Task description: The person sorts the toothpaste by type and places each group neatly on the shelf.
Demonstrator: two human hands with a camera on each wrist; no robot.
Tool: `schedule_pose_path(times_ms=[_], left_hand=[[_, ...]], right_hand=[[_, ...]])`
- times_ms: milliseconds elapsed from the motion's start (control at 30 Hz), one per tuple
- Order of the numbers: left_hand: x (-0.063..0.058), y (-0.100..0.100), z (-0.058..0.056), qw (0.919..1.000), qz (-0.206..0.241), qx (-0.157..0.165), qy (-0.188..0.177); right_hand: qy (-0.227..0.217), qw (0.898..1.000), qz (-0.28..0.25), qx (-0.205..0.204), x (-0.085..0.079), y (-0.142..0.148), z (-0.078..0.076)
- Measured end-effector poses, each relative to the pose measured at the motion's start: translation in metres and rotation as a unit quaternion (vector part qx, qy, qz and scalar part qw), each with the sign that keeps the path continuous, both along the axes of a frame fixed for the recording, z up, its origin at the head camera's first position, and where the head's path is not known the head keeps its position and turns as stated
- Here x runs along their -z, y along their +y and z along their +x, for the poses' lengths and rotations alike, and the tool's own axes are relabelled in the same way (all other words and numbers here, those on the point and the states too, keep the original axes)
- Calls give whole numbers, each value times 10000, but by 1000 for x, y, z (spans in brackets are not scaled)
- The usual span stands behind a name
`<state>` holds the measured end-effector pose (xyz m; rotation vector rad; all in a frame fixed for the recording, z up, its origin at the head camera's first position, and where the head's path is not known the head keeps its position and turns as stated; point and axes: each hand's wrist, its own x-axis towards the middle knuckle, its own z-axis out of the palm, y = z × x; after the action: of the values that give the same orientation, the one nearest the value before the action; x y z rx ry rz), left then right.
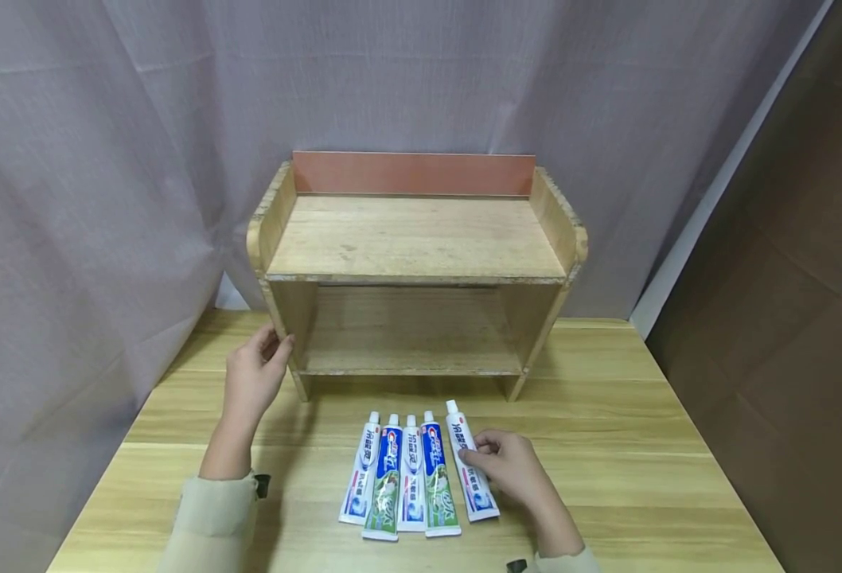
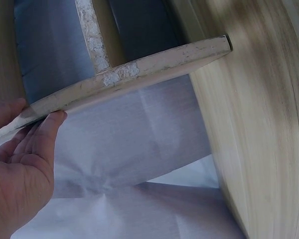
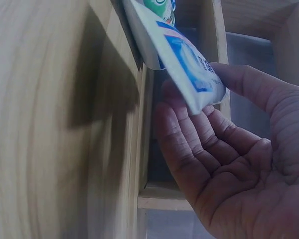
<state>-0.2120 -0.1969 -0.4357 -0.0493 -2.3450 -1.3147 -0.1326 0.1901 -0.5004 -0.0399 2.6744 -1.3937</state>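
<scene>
A pale sleeve [image 1: 209, 513] crosses the lower left. Right of lower centre, the right hand [image 1: 512, 468] pinches a white toothpaste tube [image 1: 475, 489] between thumb and fingers, beside four tubes [image 1: 411, 481] on the worktop [image 1: 621, 461]. Beyond, left of centre, the left hand's [image 1: 252, 378] fingers pinch a wooden shelf [image 1: 414, 239] side, before a grey curtain [image 1: 407, 79].

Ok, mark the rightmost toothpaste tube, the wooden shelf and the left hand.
Rightmost toothpaste tube [image 1: 476, 488], head view: lower printed body.
Wooden shelf [image 1: 415, 239], head view: bare top board.
Left hand [image 1: 252, 377], head view: below the fingers.
</scene>
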Motion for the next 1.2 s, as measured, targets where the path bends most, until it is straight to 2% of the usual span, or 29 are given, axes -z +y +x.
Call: schedule_pose_path(times_ms=[667, 1200], left_hand=[[0, 1, 0, 10000, 32, -2, 10], [0, 1, 0, 9999, 76, -10, -99]], right_hand=[[-3, 9995, -268, 181, -3, 0, 0], [150, 9992, -326, 162, -14, 2, -1]])
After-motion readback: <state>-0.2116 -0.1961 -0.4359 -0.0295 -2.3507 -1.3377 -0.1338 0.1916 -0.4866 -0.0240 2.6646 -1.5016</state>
